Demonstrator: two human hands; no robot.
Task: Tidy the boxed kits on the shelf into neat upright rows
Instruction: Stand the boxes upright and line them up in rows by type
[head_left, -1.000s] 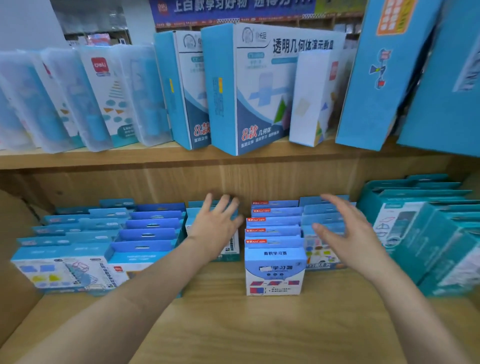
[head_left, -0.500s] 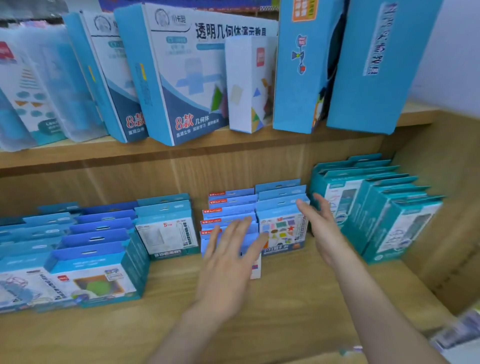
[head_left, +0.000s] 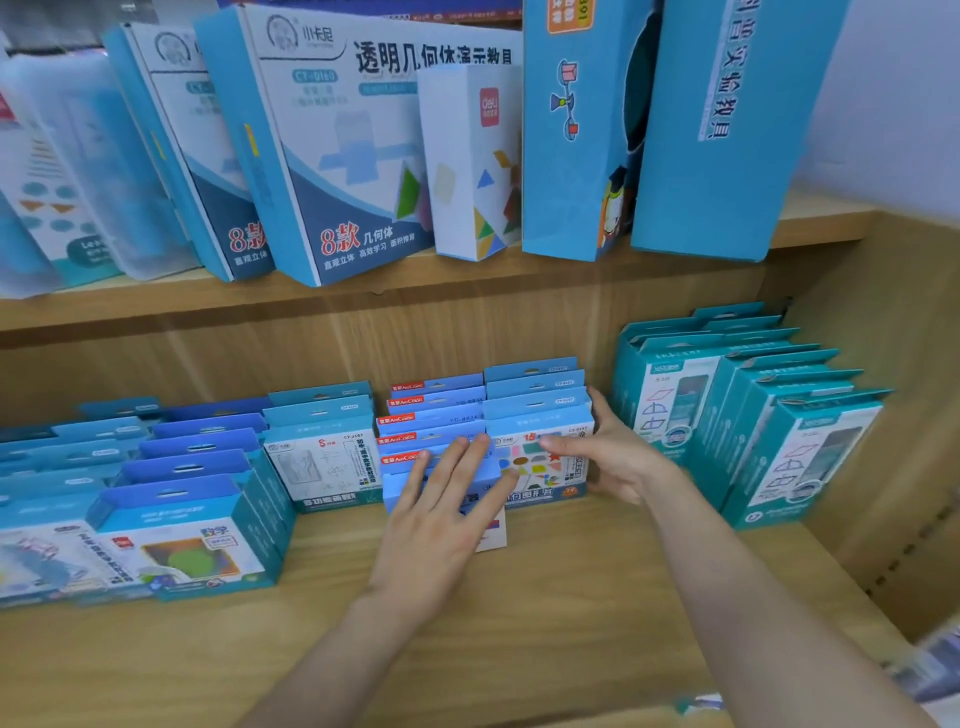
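Several rows of small blue boxed kits stand on the lower wooden shelf (head_left: 545, 623). My left hand (head_left: 441, 514) lies flat, fingers straight, against the front box of the red-labelled blue row (head_left: 431, 415) in the middle. Just right of it, the front box of the coloured-shapes kit row (head_left: 535, 462) is held by my right hand (head_left: 618, 457), thumb across its face and fingers round its right edge. A row of white-faced kits (head_left: 322, 457) stands to the left of both hands, upright.
Teal boxes (head_left: 795, 447) lean in rows at the right, close to the shelf's side wall (head_left: 909, 415). More blue kits (head_left: 176, 519) fill the left. The upper shelf (head_left: 363, 296) carries large leaning blue boxes (head_left: 337, 156). Bare shelf board lies in front of the rows.
The view has swung right and closer. My left hand moved from the white-faced row onto the middle row's front. My right hand closed round the shapes kit's right edge.
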